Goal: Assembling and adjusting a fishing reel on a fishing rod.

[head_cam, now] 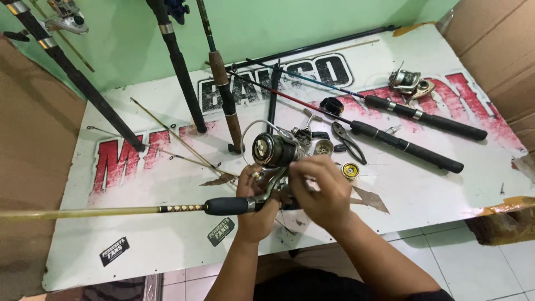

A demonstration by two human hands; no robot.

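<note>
My left hand [255,207] grips the yellow fishing rod [100,212] at its black handle, just under a dark spinning reel [273,149] mounted on it. The rod's thin shaft runs off to the left edge of the view. My right hand [319,189] is closed on the reel's side just right of the reel body; what its fingers pinch is hidden. Both hands hover over the white printed banner [139,245] on the floor.
Two black-handled rods [407,146] lie to the right, with pliers [346,139], small reel parts [350,170] and a silver reel [409,82] near them. Several rods [178,67] lean against the green wall. Cardboard [496,44] flanks both sides; floor tiles [473,262] lie at the front.
</note>
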